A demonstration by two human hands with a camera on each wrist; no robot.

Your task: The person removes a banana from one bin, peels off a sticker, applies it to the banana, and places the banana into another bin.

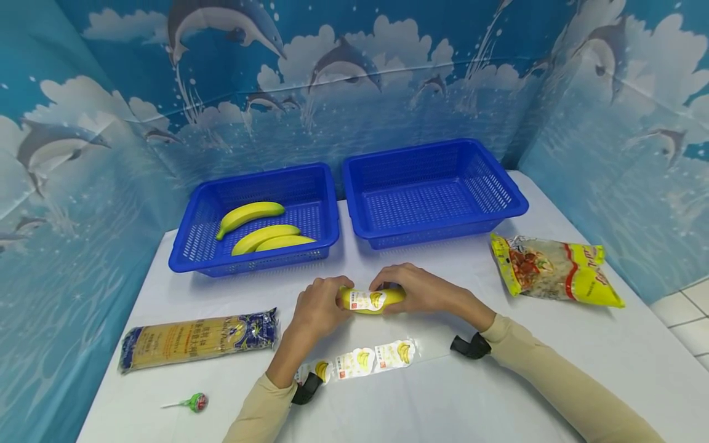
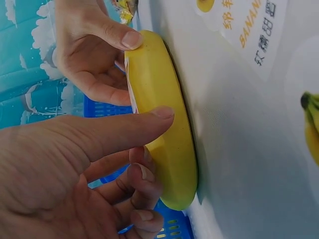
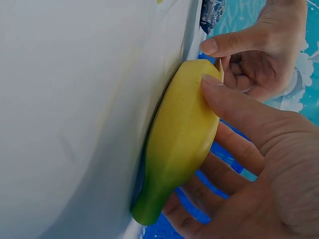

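A yellow banana (image 1: 394,296) lies crosswise on the white table, bearing a white label (image 1: 363,300) with a banana picture. My left hand (image 1: 321,307) holds one end; in the left wrist view its thumb (image 2: 149,122) lies across the peel, with the fingers behind. At the other end my right hand (image 1: 421,289) grips it. In the right wrist view, the right thumb (image 3: 229,97) presses near the middle of the banana (image 3: 179,124), whose stem end is green. Below the hands lies a clear strip of banana labels (image 1: 357,363), partly hidden by the left wrist.
Several bananas (image 1: 252,213) lie in the left blue basket (image 1: 194,263); the right blue basket (image 1: 432,231) stands beside it. A spaghetti pack (image 1: 194,340) and a lollipop (image 1: 198,402) lie at left. At right is a yellow-and-clear food bag (image 1: 554,271).
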